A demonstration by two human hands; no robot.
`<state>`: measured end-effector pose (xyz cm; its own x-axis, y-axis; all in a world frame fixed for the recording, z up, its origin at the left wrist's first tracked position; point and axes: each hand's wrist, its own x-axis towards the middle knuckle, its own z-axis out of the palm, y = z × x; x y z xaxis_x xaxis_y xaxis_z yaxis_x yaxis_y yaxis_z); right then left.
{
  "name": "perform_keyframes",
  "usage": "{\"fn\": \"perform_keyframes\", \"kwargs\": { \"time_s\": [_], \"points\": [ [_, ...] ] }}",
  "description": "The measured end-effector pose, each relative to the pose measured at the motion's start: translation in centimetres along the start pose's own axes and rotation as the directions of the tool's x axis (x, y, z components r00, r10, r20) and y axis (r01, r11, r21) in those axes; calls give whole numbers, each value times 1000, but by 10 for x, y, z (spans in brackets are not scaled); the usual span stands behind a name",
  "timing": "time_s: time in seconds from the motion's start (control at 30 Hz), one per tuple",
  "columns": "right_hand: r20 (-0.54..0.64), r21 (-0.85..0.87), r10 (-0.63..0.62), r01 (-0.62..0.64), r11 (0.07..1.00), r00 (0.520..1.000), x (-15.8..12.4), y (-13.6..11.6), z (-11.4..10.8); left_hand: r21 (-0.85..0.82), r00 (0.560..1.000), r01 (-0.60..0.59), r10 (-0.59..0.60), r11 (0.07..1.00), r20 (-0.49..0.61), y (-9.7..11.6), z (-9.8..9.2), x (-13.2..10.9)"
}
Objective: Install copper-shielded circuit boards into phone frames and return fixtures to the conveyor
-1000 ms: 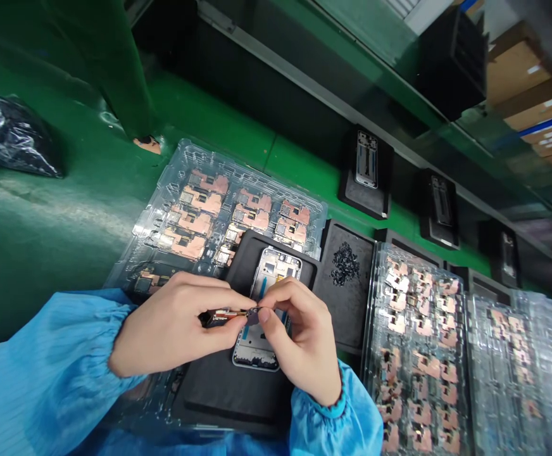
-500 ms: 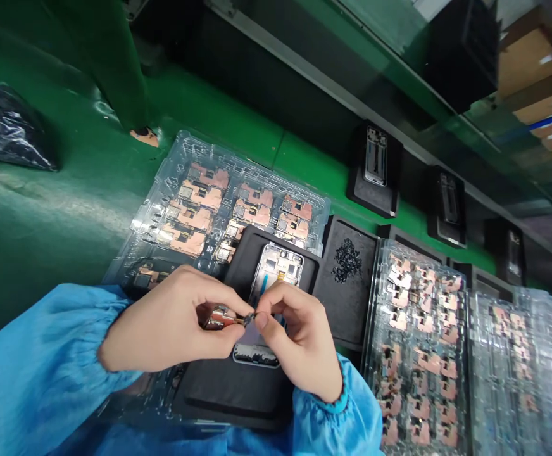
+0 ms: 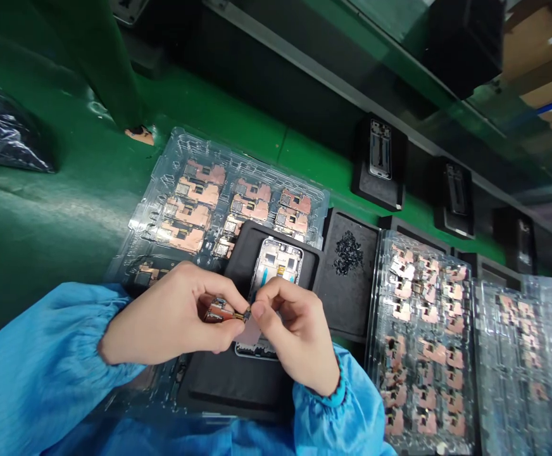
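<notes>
My left hand (image 3: 171, 320) is closed, pinching a small circuit board (image 3: 219, 310) with copper-coloured foil between thumb and fingers. A narrow end of the board points right, towards my right hand (image 3: 299, 329). Thumb and forefinger of that hand pinch a tiny black part (image 3: 247, 313) at this end; its exact shape is mostly hidden. Below both hands lies a phone frame (image 3: 280, 256) with a blue strip and a gold-coloured flex inside. It rests in a black foam holder (image 3: 238, 386), and my hands cover its middle.
Behind the holder, a clear plastic tray (image 3: 162, 183) carries several copper-foiled boards. A black tray (image 3: 352, 304) with a pile of tiny black pieces (image 3: 348, 252) stands to the right, beside another board tray (image 3: 375, 354). Phone frames in holders (image 3: 380, 190) line the back. A black bag (image 3: 7, 136) lies left.
Both hands stay together at the board's end, with only slight finger shifts. The board has tilted a little and the view has shifted slightly.
</notes>
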<state>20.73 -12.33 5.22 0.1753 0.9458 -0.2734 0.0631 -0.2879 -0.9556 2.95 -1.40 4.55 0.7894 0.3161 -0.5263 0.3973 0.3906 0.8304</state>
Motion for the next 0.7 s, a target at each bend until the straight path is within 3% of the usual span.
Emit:
{"fn": "perform_keyframes", "kwargs": {
  "time_s": [0.17, 0.37, 0.5, 0.57, 0.7],
  "points": [
    [147, 240, 109, -142, 960, 983, 0, 0, -8, -105, 999, -7, 12, 994, 47, -1, -2, 1],
    [97, 169, 75, -91, 981, 992, -1, 1, -4, -168, 997, 28, -15, 985, 79, -5, -2, 0],
    [144, 217, 121, -150, 964, 982, 0, 3, -5, -208, 995, 46, -26, 977, 98, -8, -4, 2],
    [163, 245, 84, -123, 962, 983, -1, 4, -9, -260, 994, 38, -10, 965, 108, -9, -4, 4],
    [79, 330, -103, 71, 941, 992, -3, 8, -13, -391, 989, -51, 100, 919, 107, -2, -2, 6]
  ]
}}
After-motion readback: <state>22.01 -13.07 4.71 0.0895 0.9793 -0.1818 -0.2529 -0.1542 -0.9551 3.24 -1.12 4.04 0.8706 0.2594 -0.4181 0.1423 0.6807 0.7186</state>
